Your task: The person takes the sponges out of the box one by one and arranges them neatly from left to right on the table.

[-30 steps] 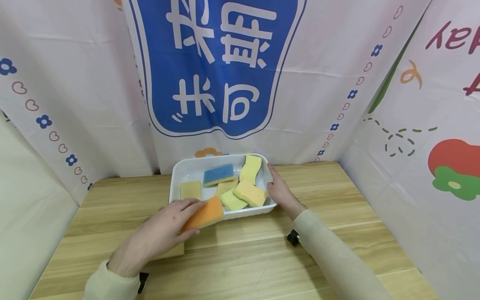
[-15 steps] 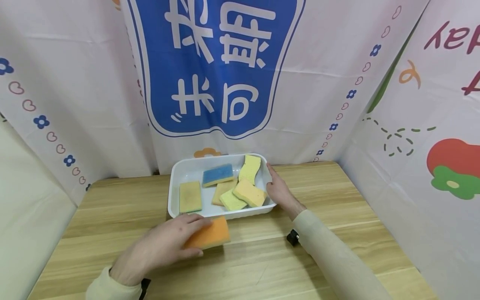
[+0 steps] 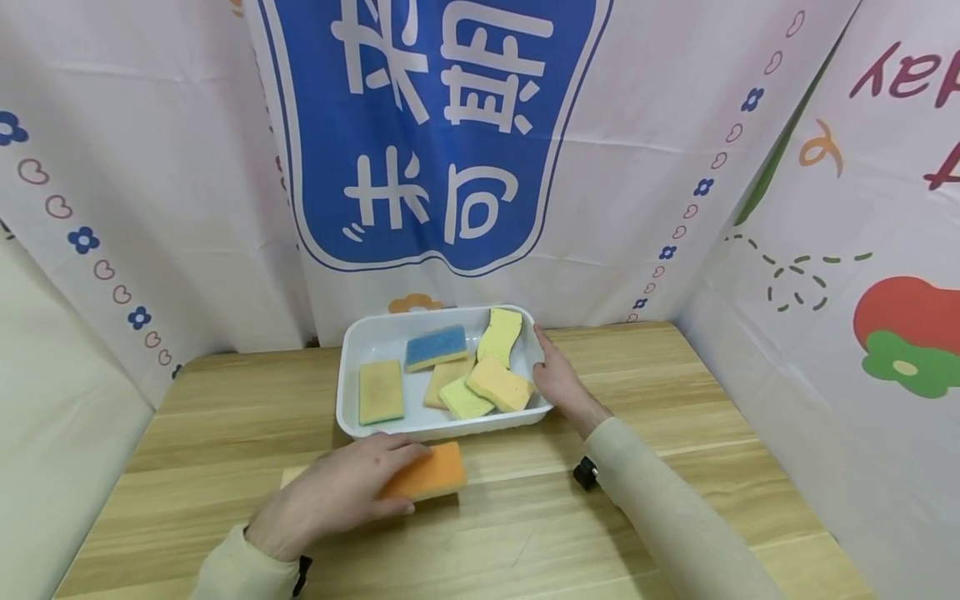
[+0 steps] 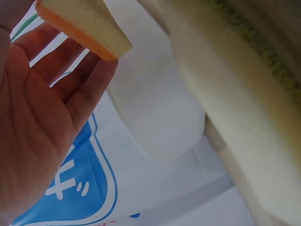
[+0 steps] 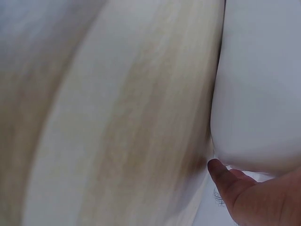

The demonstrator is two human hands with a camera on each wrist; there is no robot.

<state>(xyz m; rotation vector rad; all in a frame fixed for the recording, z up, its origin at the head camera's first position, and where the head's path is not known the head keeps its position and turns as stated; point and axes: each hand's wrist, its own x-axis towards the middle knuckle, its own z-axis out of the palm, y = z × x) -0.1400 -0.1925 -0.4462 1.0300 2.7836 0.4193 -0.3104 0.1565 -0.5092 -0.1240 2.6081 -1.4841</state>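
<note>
My left hand point(image 3: 348, 492) holds an orange-topped sponge point(image 3: 429, 473) between thumb and fingers, just in front of the tub. The left wrist view shows this sponge's pale yellow layer point(image 4: 89, 19) beside the fingers. Under the left wrist, another pale yellow sponge point(image 3: 291, 475) is mostly hidden; a large pale sponge point(image 4: 230, 94) with a green layer fills the right of the left wrist view. My right hand point(image 3: 561, 385) grips the right end of a white plastic tub point(image 3: 442, 431), thumb at the rim. In the right wrist view its fingertip point(image 5: 215, 165) meets the tub's lower edge.
Inside the tub lie a blue-topped sponge point(image 3: 437, 347), a flat yellow sponge point(image 3: 381, 392), a wavy yellow sponge point(image 3: 499, 335) and several more piled at the right. A printed cloth point(image 3: 225, 167) hangs behind the wooden table point(image 3: 637, 375).
My left hand has drawn the orange-topped sponge from over the tub's front edge back toward me and slightly right. The yellow sponge at the tub's left is now fully visible. The right hand stays put.
</note>
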